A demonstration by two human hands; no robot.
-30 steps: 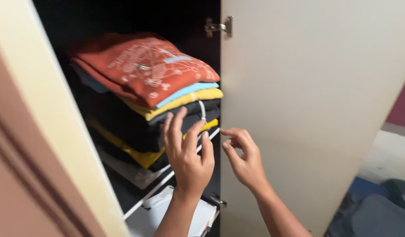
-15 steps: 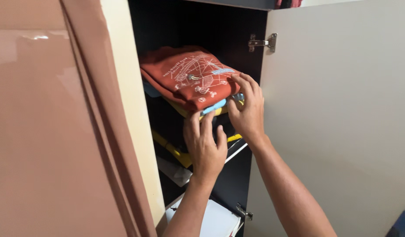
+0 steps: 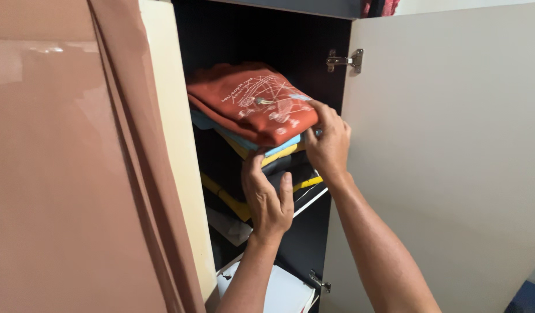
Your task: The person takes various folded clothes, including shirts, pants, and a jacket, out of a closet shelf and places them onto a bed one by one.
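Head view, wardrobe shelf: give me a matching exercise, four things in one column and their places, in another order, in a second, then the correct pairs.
Things:
1. rust-red shirt
2. left hand
3. right hand
4. metal hinge

Places:
A. at the top of the open door's inner edge
B. at the front corner of the top garment
C. on top of the folded stack
D. against the dark clothes lower in the stack

Pairs: 1-C, 2-D, 3-B, 4-A
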